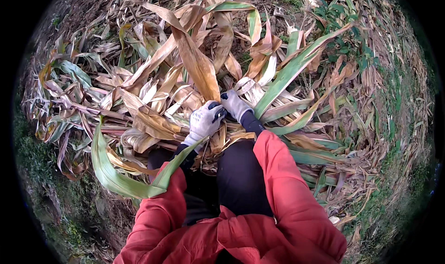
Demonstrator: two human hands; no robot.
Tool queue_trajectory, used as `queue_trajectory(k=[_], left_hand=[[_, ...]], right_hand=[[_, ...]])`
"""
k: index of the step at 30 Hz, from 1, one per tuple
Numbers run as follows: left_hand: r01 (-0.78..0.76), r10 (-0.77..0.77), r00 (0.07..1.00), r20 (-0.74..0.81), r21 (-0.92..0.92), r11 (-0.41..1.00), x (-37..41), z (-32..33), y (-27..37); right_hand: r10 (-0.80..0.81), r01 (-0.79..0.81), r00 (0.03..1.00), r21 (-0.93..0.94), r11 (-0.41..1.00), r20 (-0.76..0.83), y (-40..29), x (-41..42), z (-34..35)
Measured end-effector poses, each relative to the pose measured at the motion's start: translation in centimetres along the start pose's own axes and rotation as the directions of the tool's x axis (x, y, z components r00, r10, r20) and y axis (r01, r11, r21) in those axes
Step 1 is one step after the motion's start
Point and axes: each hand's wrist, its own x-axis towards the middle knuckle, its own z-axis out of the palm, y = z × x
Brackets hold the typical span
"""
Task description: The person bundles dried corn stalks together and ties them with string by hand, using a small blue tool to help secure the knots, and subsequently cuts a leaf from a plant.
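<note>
Before my knees lies a thick heap of cut maize stalks [104, 114] with dry brown leaves. My left hand [205, 119], in a pale knitted glove with dark fingertips, has its fingers curled at the middle of the heap, at the base of an upright brown maize leaf [198, 62]. Close against it is my right hand [234, 104], gloved alike, with its fingers bent; what lies between the fingers is hidden. A long green maize leaf [292, 74] slants up beyond my right wrist. Another green leaf [121, 184] curves over my left forearm.
Stalks and leaves spread to both sides of my knees [243, 173]. Bare soil [245, 6] shows behind the heap. A leafy green plant [342, 34] grows at the back right, and low grass [34, 159] lies at the far left.
</note>
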Motion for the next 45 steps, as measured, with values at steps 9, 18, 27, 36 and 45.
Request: queue_trajectory(k=[9,18,27,36,45], left_hand=[[0.713,-0.567,0.701,0.433,-0.414,0.565,3.2,-0.9,0.4],[0.532,-0.2,0.843,0.499,-0.721,0.444,3.5,0.5,-1.0],[0.547,-0.488,0.835,0.256,-0.483,0.683,-0.3,1.8,1.8],[0.067,-0.069,0.998,-0.016,-0.107,0.992,-6.4,1.4,1.8],[0.247,-0.25,0.968,0.032,-0.324,0.913,-6.5,1.6,1.5]], right_hand=[[0.333,-0.295,0.941,0.353,0.888,-0.051,-2.8,-1.5,-3.4],[0.111,-0.057,0.975,0.266,0.962,-0.194,1.3,-2.1,-1.5],[-0.109,0.072,0.914,-0.107,0.992,-0.39,-2.2,-1.4,-2.5],[-0.071,-0.049,0.965,-0.442,0.896,-0.251,-2.0,-0.4,-0.4],[-0.145,0.3,0.922,0.427,0.853,-0.359,-8.7,-3.6,-6.5]])
